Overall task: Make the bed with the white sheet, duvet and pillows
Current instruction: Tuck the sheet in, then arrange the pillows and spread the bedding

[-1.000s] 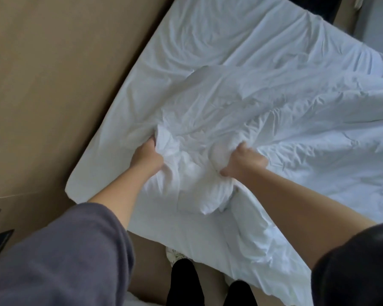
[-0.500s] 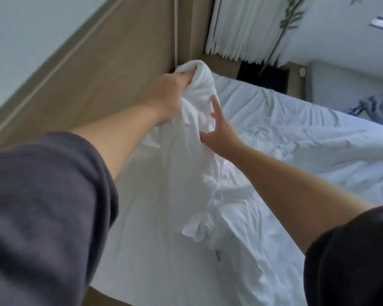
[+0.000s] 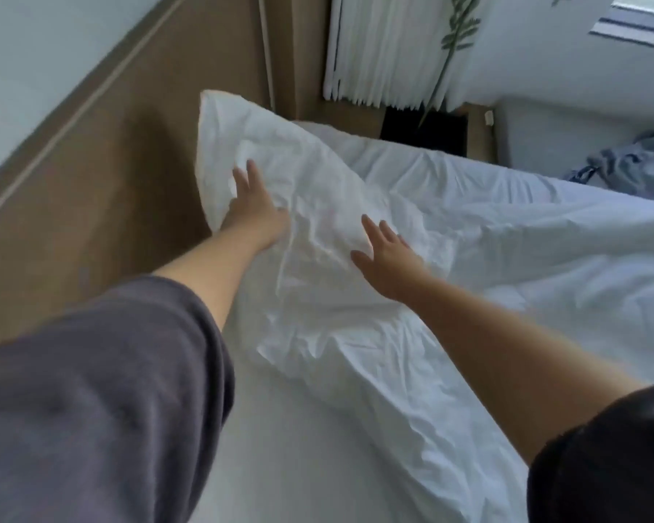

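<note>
- Duvet [image 3: 325, 175]: raised corner blurred; far part runs off right edge, near part off bottom edge.
- Left hand [image 3: 255, 205]: blurred; palm side hidden against duvet.
- Right hand [image 3: 387, 254]: palm hidden, facing fabric; contact with duvet not determinable.
- Sheet [image 3: 299, 466]: cut by bottom edge; boundary with duvet unclear, both white.
- Left sleeve [image 3: 91, 390]: soft focus; cut by left and bottom edges.
- Right sleeve [image 3: 601, 458]: cut by bottom-right corner.
- Window [image 3: 635, 24]: only corner inside frame.
- Grey-blue cloth [image 3: 627, 164]: cut by right edge; kind not determinable.
- Plant [image 3: 457, 32]: top cropped; base hidden behind bed.

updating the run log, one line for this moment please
left hand: open, at duvet corner | right hand: open, on duvet | duvet: rumpled, over sheet
</note>
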Available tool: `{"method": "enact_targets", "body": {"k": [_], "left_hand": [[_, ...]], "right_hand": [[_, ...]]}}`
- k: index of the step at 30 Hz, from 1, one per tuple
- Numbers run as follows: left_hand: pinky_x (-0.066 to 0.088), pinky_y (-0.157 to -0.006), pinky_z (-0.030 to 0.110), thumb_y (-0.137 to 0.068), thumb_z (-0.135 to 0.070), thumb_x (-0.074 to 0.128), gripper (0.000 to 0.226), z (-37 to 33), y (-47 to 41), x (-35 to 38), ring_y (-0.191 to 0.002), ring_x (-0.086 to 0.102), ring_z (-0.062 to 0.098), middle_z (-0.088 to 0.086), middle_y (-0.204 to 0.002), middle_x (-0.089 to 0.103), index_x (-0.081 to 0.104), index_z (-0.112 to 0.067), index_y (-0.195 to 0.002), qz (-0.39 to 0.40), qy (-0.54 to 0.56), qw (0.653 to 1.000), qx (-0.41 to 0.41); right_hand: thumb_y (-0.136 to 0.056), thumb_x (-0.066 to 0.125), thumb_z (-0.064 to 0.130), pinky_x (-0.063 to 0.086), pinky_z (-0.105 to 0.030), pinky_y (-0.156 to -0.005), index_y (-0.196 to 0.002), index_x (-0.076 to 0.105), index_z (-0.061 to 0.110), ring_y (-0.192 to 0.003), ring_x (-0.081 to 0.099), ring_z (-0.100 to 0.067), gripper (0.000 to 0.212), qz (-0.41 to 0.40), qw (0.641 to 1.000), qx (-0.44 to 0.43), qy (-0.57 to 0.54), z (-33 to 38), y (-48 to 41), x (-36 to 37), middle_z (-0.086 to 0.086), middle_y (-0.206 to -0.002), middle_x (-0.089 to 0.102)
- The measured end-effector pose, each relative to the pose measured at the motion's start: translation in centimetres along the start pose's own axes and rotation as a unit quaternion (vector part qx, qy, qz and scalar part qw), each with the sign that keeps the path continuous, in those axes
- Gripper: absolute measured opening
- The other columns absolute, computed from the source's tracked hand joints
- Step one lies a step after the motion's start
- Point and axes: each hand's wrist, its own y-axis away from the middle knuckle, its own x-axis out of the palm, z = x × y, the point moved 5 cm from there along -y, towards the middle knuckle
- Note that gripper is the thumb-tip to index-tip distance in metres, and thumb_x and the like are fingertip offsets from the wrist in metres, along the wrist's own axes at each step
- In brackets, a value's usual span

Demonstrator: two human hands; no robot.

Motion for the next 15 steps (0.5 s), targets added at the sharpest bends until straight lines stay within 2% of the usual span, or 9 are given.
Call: {"method": "enact_targets", "body": {"k": [2,5,9,15], "left_hand": [[0.035,-0.108,0.04,-0.098,-0.027,0.05,0.088,3.5,2.2,6.2,-0.144,0.024,0.033,0.004,-0.16,-0.022,-0.019,-0.02,-0.152,0.055,0.003,0.998,-0.016],[0.03,-0.112,0.043,-0.098,-0.028,0.05,0.087,7.2,6.2,14.0,-0.144,0.022,0.036,0.008,-0.16,-0.021,-0.018,-0.019,-0.152,0.122,-0.006,0.992,-0.036],[0.03,-0.111,0.045,-0.097,-0.033,0.049,0.084,8.7,11.2,20.3,-0.143,0.025,0.037,0.009,-0.161,-0.015,-0.011,-0.017,-0.153,0.16,-0.024,0.986,-0.04],[0.024,-0.115,0.039,-0.095,-0.028,0.053,0.085,9.1,19.5,28.6,-0.146,0.02,0.03,0.011,-0.162,0.0,-0.006,-0.011,-0.154,0.216,-0.026,0.975,-0.046]], "right_hand": [[-0.101,0.036,0.051,0.02,-0.055,-0.117,-0.155,-0.002,0.037,-0.15,0.007,-0.033,0.067,0.045,0.999,0.017,0.021,-3.4,2.0,4.1,-0.001,-0.165,0.001],[-0.101,0.036,0.051,0.022,-0.055,-0.116,-0.155,-0.001,0.037,-0.15,0.008,-0.032,0.067,0.087,0.994,0.039,0.051,-7.4,5.3,8.7,0.002,-0.165,0.001],[-0.101,0.036,0.049,0.023,-0.051,-0.117,-0.155,0.001,0.036,-0.15,0.008,-0.029,0.066,0.12,0.99,0.04,0.057,-11.3,9.4,12.6,0.002,-0.165,0.003],[-0.098,0.043,0.052,0.024,-0.055,-0.115,-0.154,0.0,0.039,-0.15,0.007,-0.031,0.072,0.183,0.978,0.093,0.028,-19.4,17.6,18.2,0.003,-0.165,0.002]]}}
